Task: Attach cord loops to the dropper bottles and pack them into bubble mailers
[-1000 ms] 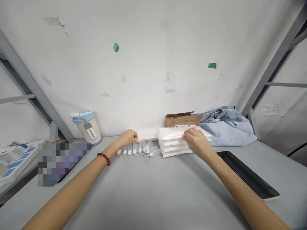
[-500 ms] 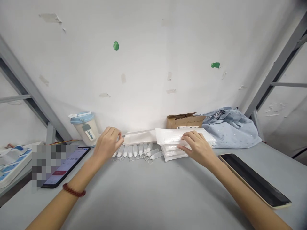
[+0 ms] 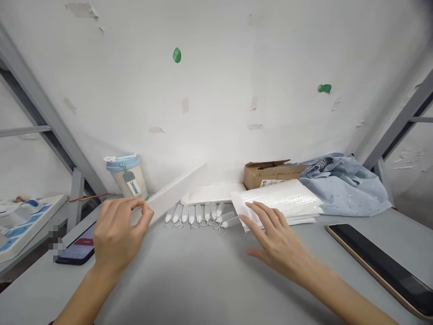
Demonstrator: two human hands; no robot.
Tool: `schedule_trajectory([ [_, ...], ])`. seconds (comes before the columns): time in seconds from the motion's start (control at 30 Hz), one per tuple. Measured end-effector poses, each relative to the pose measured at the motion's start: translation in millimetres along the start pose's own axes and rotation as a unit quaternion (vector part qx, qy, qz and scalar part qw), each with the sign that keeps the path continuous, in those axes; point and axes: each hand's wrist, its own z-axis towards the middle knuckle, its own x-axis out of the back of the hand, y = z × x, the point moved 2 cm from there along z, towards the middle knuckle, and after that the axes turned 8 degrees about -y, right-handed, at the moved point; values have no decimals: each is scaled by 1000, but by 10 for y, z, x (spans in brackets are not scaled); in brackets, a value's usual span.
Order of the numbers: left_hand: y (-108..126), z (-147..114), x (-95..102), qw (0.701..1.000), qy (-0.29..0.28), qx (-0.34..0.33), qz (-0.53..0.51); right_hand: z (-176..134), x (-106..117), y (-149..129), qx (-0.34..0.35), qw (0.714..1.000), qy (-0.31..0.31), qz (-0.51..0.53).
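My left hand [image 3: 118,234], thumb and fingers pinched together, holds one end of a long, flat white piece [image 3: 176,189], tilted up toward the wall. A similar white piece [image 3: 213,194] lies at the back of the table. In front of it several small white bottles [image 3: 199,212] with loop cords lie in a row, the rightmost ones askew. My right hand [image 3: 270,239] is open, fingers spread, over the near left edge of a stack of white bubble envelopes [image 3: 284,198]. Whether its fingertips touch the envelopes I cannot tell.
An open cardboard box [image 3: 270,174] and a light blue cloth [image 3: 345,187] sit behind the envelopes. A phone [image 3: 379,266] lies at right, another [image 3: 77,250] at left behind my hand. A blue-lidded cup [image 3: 130,176] stands near a power strip [image 3: 30,225].
My left hand has drawn back toward me and left, bringing the flat white piece up off the table. My right hand has come nearer, its fingers spreading from the envelopes. The view has shifted slightly.
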Motion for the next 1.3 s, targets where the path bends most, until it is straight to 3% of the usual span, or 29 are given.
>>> schedule_trajectory([
  [0.1,-11,-5,48,999,20,47,-18,-2,-130,177,-13,999,-21,-29],
  [0.23,169,-48,98,996,45,33,-75,-8,-170,333,-5,999,15,-39],
  [0.4,466,-21,193,989,-7,-10,-149,-29,-183,469,-47,995,46,-70],
  [0.5,655,-30,261,974,-65,-79,-202,-72,-225,583,-84,994,45,-59],
  [0.67,950,-340,311,926,-45,-267,-265,-158,-333,785,-124,991,43,8],
  [0.8,1101,-585,238,891,-113,-299,-322,-152,-337,910,-131,990,56,3],
  [0.9,1169,-622,207,868,-151,-316,-351,-138,-270,1012,-169,983,69,-3],
  [1.07,1244,-542,207,846,-209,-317,-375,-169,-53,1147,-244,955,135,105],
  [1.17,1267,-498,179,830,-262,-294,-395,-167,120,1094,-261,941,170,130],
  [1.23,1235,-464,121,840,-289,-218,-403,-140,211,982,-246,937,177,174],
  [1.3,1155,-441,28,865,-316,-102,-377,-97,269,793,-176,948,169,204],
])
